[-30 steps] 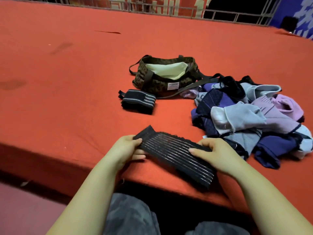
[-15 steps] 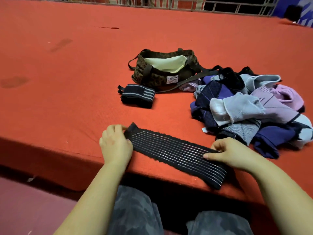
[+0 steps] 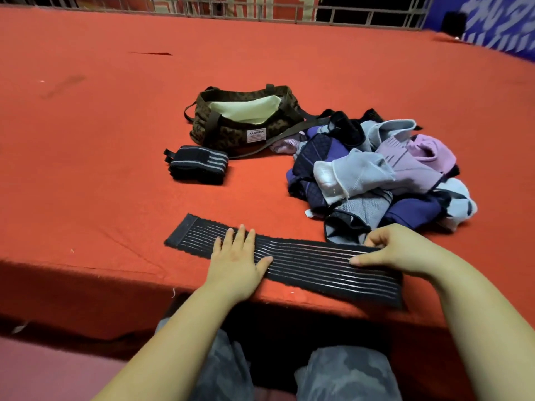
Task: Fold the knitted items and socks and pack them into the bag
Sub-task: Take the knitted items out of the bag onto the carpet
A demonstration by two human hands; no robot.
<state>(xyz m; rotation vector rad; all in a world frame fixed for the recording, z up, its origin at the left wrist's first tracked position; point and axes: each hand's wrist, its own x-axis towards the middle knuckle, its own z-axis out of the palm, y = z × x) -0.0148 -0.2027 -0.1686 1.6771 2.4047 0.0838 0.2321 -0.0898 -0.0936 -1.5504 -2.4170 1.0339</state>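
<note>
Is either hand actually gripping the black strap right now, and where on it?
The right hand pinches the black striped strap near its right end, at the far edge. The left hand only presses flat on the strap's left part, fingers straight.

Bare red cloth (image 3: 86, 169) left, sock pile (image 3: 376, 175) blocks right, bag (image 3: 231, 128) btwn.

arms: bare to above the elbow, no sleeves in view
left hand (image 3: 236, 260): no ring or glove
right hand (image 3: 396, 253): likewise bare
legs: grey camouflage-patterned fabric trousers (image 3: 344, 374)
</note>
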